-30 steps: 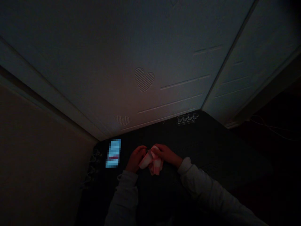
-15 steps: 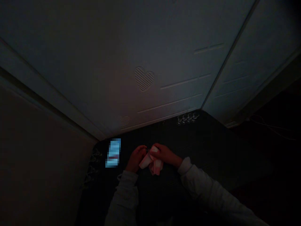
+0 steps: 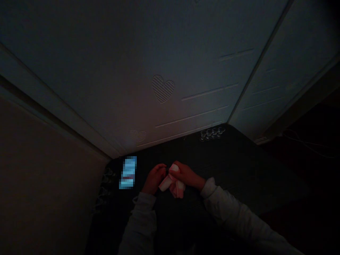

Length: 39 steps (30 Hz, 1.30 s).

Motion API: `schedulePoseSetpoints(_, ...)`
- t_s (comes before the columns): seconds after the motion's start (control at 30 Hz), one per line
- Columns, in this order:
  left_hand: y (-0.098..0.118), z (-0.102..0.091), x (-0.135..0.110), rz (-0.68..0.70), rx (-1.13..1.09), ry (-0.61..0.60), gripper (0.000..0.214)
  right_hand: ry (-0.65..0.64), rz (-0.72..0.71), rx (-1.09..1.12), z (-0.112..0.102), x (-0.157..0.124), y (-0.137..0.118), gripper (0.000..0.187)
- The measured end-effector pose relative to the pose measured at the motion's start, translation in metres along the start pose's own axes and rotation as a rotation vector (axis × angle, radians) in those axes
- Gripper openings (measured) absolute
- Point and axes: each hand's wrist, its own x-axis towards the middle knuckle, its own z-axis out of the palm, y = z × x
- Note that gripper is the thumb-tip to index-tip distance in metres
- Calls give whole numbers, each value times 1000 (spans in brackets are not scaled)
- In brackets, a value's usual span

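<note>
A wall of pale panelled doors (image 3: 186,63), embossed with a heart (image 3: 163,88), is seen across the whole far side, from ten to two o'clock. Directly against its foot the dark table (image 3: 239,166) is set, so its far edge is closed off. The table's left edge, at nine o'clock, is met by a plain dim wall, and most of the bare surface is found toward three o'clock. A lit, blurred screen (image 3: 128,173) is laid near the left edge, at nine o'clock from the hands and just apart from them. A row of small glasses (image 3: 212,133) is stood at the far edge, at one o'clock, well apart. A pink-and-white cloth (image 3: 175,185) is held near the table's middle, between both hands. The right hand (image 3: 188,175) is closed over its top, fingers clamped. The left hand (image 3: 154,179) is curled against the cloth's left end; whether it is gripped there cannot be told.
</note>
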Motion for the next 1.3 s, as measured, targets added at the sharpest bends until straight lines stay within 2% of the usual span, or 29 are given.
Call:
schedulePoseSetpoints(0.13, -1, 0, 1, 17, 10, 40, 33, 12, 11, 61, 0, 1, 1, 19)
schedulePoseSetpoints(0.4, -3, 0, 1, 25, -63, 33, 32, 13, -2, 202, 2, 5, 8, 23)
schedulePoseSetpoints(0.67, -2, 0, 0, 3, -39, 7, 33, 18, 4, 166, 1, 2, 5, 20)
schedulePoseSetpoints(0.87, 0, 1, -2, 45, 0, -69, 29, 58, 57, 140, 4, 3, 8, 23)
schedulePoseSetpoints(1.3, 0, 1, -2, 34, -39, -101, 31, 124, 52, 129, 5, 2, 5, 23)
